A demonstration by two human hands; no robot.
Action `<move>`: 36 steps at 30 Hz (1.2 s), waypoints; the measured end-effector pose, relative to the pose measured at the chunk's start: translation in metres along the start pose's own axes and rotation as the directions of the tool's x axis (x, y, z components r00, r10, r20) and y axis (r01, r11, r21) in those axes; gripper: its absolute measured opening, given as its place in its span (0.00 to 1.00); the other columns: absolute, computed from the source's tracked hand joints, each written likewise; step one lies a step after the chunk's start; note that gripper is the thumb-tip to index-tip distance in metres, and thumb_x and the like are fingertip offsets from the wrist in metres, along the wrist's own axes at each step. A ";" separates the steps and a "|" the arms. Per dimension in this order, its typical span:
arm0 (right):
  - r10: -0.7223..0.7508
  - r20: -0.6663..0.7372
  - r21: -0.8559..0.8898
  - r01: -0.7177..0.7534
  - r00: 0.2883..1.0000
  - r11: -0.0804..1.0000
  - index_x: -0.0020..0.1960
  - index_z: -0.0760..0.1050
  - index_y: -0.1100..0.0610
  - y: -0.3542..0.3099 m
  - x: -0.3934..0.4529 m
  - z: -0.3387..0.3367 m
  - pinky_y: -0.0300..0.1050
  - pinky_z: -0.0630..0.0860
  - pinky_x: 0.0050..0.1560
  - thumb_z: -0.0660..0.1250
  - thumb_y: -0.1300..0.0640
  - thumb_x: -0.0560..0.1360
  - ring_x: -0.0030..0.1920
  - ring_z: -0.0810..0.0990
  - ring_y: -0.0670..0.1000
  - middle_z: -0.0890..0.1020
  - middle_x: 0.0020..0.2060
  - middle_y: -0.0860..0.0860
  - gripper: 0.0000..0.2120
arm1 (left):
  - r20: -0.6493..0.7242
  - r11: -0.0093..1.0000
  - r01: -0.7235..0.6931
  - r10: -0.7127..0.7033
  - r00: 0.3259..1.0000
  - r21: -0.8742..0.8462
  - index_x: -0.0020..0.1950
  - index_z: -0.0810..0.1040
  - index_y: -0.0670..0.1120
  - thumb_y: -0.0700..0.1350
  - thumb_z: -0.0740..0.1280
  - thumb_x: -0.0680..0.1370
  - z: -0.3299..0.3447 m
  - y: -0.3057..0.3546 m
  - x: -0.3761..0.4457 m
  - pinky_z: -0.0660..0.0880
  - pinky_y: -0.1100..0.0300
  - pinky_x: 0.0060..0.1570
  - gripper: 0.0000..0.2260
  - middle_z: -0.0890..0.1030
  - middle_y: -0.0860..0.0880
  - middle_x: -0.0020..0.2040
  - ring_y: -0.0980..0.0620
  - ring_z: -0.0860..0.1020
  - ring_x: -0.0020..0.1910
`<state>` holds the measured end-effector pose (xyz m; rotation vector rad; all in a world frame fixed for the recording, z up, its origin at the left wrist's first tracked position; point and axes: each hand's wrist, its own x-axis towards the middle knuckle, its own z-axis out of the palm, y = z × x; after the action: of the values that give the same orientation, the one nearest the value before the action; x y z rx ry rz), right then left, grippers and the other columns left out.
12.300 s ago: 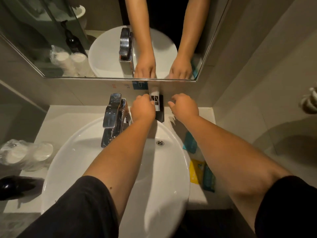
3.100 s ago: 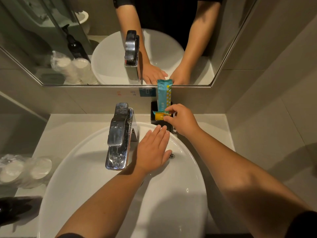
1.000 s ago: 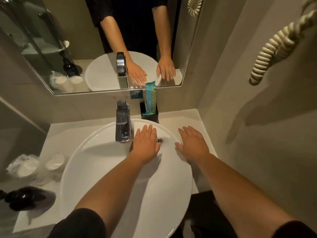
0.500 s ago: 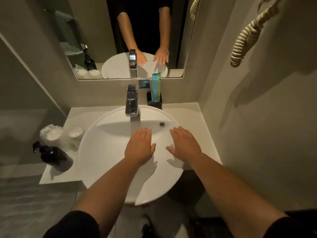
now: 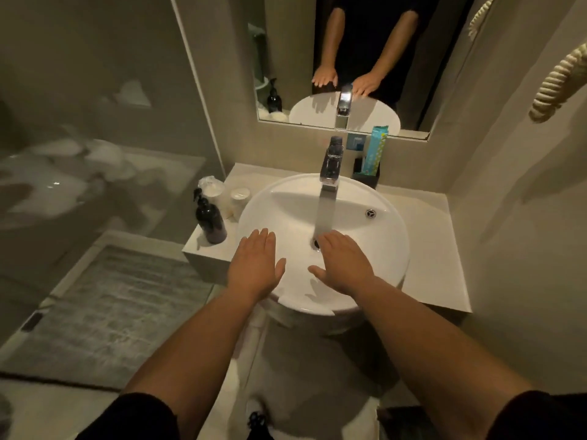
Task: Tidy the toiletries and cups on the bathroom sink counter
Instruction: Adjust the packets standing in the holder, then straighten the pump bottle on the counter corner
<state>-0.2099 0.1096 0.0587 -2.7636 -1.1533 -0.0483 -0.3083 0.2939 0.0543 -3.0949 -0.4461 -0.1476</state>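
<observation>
My left hand (image 5: 256, 262) and my right hand (image 5: 344, 262) hover flat, palms down and empty, over the near part of the white basin (image 5: 390, 236). At the back of the counter a black holder (image 5: 367, 175) stands upright with a teal packet (image 5: 376, 147) sticking up out of it. Left of the basin stand two wrapped white cups (image 5: 222, 193). In front of them is a dark pump bottle (image 5: 209, 219).
A chrome tap (image 5: 332, 165) rises at the back of the basin. The mirror (image 5: 349, 58) hangs above it. The pale counter (image 5: 435, 249) runs along the right wall, where a coiled cord (image 5: 559, 77) hangs. A glass shower panel and a grey mat (image 5: 111, 300) lie to the left.
The view has pulled back and turned left, showing more floor and shower. Both hands have drawn back toward the basin's near edge, still flat and empty.
</observation>
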 end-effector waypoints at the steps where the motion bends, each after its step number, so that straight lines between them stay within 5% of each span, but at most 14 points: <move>1: -0.009 0.000 0.012 0.009 1.000 1.000 0.69 0.64 0.53 -0.009 0.006 0.000 0.52 0.69 0.66 0.64 0.37 0.72 0.63 0.72 0.55 0.73 0.65 0.53 0.32 | 0.002 1.000 0.023 -0.023 1.000 0.001 0.75 0.59 0.46 0.62 0.53 0.79 -0.002 -0.010 -0.004 0.52 0.49 0.72 0.30 0.64 0.46 0.75 0.44 0.61 0.74; 8: -0.113 0.005 0.031 0.113 0.994 0.993 0.71 0.63 0.57 -0.063 0.058 0.010 0.52 0.68 0.64 0.63 0.38 0.73 0.64 0.71 0.56 0.73 0.65 0.54 0.33 | -0.006 0.990 0.110 -0.111 0.994 -0.086 0.72 0.61 0.46 0.59 0.56 0.78 -0.010 -0.077 -0.009 0.57 0.46 0.73 0.27 0.67 0.44 0.72 0.44 0.62 0.73; 21: -0.054 0.072 0.213 0.037 0.996 0.976 0.72 0.62 0.53 -0.146 0.153 0.036 0.52 0.70 0.64 0.66 0.39 0.72 0.66 0.72 0.57 0.73 0.68 0.54 0.34 | 0.036 0.982 0.130 -0.126 0.991 -0.134 0.76 0.57 0.42 0.58 0.57 0.79 0.007 -0.182 0.023 0.52 0.50 0.73 0.30 0.62 0.43 0.75 0.45 0.57 0.75; 32: -0.170 0.188 0.347 0.097 0.967 0.933 0.69 0.63 0.52 -0.160 0.226 0.054 0.49 0.73 0.57 0.73 0.51 0.70 0.59 0.77 0.57 0.77 0.62 0.55 0.32 | 0.117 0.879 0.284 -0.259 0.959 -0.382 0.76 0.56 0.43 0.56 0.63 0.78 0.039 -0.195 0.075 0.59 0.51 0.71 0.32 0.62 0.44 0.76 0.46 0.60 0.74; 36: -0.233 0.261 0.397 0.115 0.937 0.910 0.69 0.64 0.52 -0.158 0.243 0.065 0.48 0.74 0.56 0.72 0.53 0.70 0.55 0.79 0.57 0.80 0.57 0.55 0.31 | 0.102 0.814 0.310 -0.299 0.949 -0.491 0.74 0.59 0.46 0.53 0.65 0.77 0.050 -0.193 0.084 0.68 0.51 0.61 0.29 0.71 0.45 0.69 0.44 0.70 0.66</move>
<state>-0.1521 0.4003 0.0347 -2.3708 -1.3174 0.5413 -0.2785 0.5038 0.0124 -3.4972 -1.0699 -0.2766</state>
